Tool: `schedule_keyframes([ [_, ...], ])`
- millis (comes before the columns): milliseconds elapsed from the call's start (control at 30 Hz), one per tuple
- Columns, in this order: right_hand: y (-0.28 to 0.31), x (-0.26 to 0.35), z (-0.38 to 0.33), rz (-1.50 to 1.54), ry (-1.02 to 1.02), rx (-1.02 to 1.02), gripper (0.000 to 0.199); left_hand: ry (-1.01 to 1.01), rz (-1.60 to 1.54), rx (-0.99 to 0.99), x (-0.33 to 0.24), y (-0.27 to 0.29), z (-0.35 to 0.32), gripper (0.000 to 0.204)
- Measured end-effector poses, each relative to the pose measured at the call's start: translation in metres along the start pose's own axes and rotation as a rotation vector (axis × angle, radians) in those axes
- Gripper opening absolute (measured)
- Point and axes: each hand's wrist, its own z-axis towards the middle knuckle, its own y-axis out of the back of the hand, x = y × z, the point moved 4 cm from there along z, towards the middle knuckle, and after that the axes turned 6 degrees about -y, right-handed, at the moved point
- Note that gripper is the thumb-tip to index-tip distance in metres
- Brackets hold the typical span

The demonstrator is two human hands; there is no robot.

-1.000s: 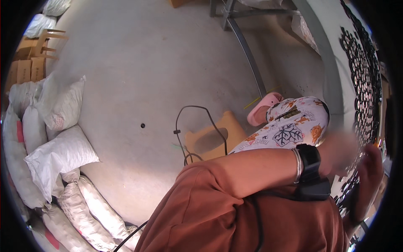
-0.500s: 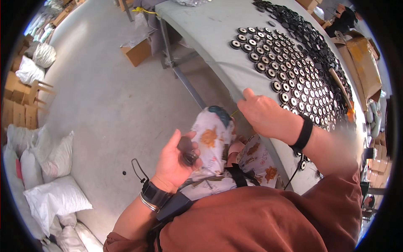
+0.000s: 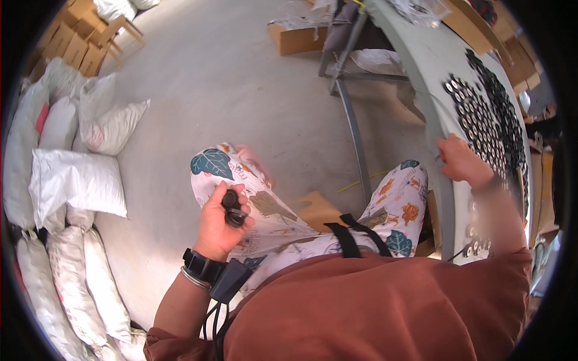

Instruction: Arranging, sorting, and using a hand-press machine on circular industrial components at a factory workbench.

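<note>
My left hand (image 3: pixel 220 219) is over my lap, palm up, with its fingers curled round a few small black round pieces (image 3: pixel 235 217). The pieces look like caps or discs, one leaning against another. Out to the right, my right hand (image 3: pixel 457 157) is at the table's near edge with its fingers closed together; what they hold, if anything, is too small to make out. Just beyond it, many black rings with pale centres (image 3: pixel 480 124) lie in close rows on the table (image 3: pixel 415 45). A heap of plain black pieces (image 3: pixel 509 114) runs along their far side.
White sacks (image 3: pixel 78 186) are stacked on the floor at the left, with cardboard boxes (image 3: pixel 75 51) behind them. The grey metal table leg (image 3: pixel 352 132) stands ahead of my right knee. An open carton (image 3: pixel 298 39) sits near the table's far end.
The view has swung left, so the table lies farther right. My right hand has shifted back to the table edge. In my left hand the black pieces now show more clearly.
</note>
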Motion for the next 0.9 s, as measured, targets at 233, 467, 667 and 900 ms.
schedule_keyframes([
  [233, 0.05, 0.058, -0.022, -0.301, -0.048, 0.228, 0.018, -0.09, 0.131, 0.0, -0.063, 0.113, 0.027, 0.025],
  [467, 0.022, 0.045, -0.018, -0.517, 0.005, 0.585, 0.032, 0.086, 0.458, -0.387, -0.062, 0.259, 0.09, 0.012],
  [667, 0.023, 0.035, 0.008, -0.85, -0.161, 1.082, 0.039, 0.13, 0.609, -0.569, -0.05, 0.284, 0.129, 0.012],
  [900, -0.019, 0.068, 0.114, -0.847, 0.318, 1.263, 0.034, 0.288, 1.03, -0.651, -0.015, 0.333, 0.185, 0.031],
])
